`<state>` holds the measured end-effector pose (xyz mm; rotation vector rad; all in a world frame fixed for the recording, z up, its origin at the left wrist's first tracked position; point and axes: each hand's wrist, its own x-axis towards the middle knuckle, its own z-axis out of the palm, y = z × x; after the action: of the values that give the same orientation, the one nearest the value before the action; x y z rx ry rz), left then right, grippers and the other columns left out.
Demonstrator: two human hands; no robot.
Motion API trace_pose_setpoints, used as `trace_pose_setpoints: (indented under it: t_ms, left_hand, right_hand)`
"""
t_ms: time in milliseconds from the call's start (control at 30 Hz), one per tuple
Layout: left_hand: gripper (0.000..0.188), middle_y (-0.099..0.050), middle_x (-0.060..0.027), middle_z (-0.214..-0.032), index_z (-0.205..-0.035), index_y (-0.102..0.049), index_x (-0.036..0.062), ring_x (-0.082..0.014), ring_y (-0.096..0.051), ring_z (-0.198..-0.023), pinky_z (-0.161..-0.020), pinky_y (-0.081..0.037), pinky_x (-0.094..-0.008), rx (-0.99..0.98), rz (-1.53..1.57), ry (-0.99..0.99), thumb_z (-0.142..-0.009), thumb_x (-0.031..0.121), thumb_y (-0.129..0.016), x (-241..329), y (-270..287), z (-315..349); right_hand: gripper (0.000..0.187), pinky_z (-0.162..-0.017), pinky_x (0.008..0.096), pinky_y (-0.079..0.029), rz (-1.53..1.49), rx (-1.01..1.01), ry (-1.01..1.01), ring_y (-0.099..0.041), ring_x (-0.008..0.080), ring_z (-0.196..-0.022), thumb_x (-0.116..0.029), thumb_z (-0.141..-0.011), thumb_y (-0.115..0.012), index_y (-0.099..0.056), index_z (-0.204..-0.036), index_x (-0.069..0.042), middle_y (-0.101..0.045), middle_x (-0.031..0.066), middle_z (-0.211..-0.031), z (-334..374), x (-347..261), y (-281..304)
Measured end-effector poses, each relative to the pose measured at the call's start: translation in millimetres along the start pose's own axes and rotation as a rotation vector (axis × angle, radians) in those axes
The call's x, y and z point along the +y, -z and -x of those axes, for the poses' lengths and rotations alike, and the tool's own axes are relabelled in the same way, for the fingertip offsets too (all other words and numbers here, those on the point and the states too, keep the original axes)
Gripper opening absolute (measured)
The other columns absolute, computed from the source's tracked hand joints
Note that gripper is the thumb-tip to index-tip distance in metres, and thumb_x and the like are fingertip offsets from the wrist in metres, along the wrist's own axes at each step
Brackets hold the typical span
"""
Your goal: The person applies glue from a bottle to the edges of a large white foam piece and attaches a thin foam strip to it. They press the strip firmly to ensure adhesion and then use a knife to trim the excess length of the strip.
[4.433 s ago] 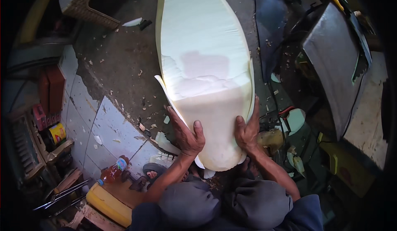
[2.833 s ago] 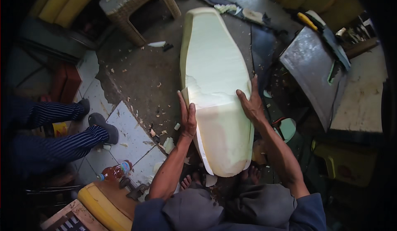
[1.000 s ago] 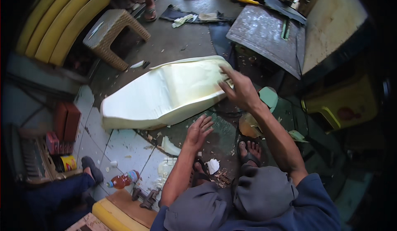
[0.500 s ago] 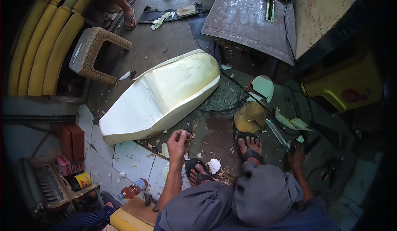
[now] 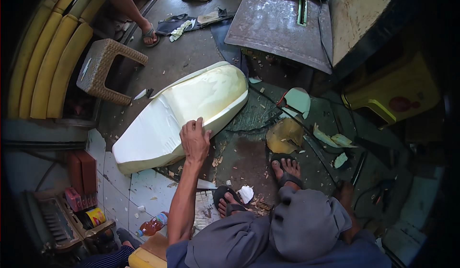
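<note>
A pale foam motorcycle seat (image 5: 143, 141), stepped in the middle and yellowish at its rounded far end, lies slantwise on the floor ahead of me. My left hand (image 5: 195, 141) rests on its near side edge, back of the hand up. Its fingers stretch onto the foam, close to the step. Low on the right, my right hand (image 5: 344, 191) is down near the floor beside my knee, in deep shadow. A long, thin dark strip (image 5: 318, 157) runs up to it. Its fingers are hidden, so whether it grips the strip is unclear.
A woven-pattern stool (image 5: 98, 71) and yellow pads (image 5: 57, 52) stand left. Ahead right is a metal-topped board (image 5: 273, 28); a yellow stool (image 5: 393, 98) is at right. Foam scraps (image 5: 298, 101) litter the floor. A bottle (image 5: 152, 224) lies near left. Another person's feet (image 5: 150, 37) are at the far left.
My left hand has moved forward from above the floor onto the seat's edge, its fingers opening out. My right hand has drawn slightly back. The strip beside it no longer shines.
</note>
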<state>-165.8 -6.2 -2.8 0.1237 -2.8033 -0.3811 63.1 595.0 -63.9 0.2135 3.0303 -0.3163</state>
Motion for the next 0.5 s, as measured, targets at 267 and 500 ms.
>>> trace_pose_setpoints:
  t_ms: [267, 500]
  left_hand:
    - [0.012, -0.065, -0.0103, -0.088, -0.09, -0.069, 0.0071, -0.0306, -0.064, -0.087, -0.077, -0.049, -0.0437, -0.072, 0.003, 0.026, -0.087, 0.017, -0.075, -21.7, -5.2, -20.5]
    - [0.016, -0.067, -0.0103, -0.089, -0.093, -0.07, 0.0085, -0.0326, -0.066, -0.084, -0.076, -0.05, -0.0442, -0.249, -0.107, -0.004, -0.088, 0.023, -0.076, -31.3, 11.8, -19.7]
  right_hand:
    - [0.036, -0.085, 0.0556, -0.045, -0.254, -0.088, -0.053, -0.055, 0.0511, -0.098, -0.013, -0.079, -0.062, -0.056, -0.109, 0.005, -0.056, 0.0291, -0.104, -9.6, -30.0, 31.8]
    - [0.036, -0.086, 0.0549, -0.047, -0.191, -0.008, -0.148, -0.057, 0.0502, -0.097, -0.014, -0.079, -0.064, -0.056, -0.11, 0.004, -0.057, 0.028, -0.102, -11.5, -27.7, 29.9]
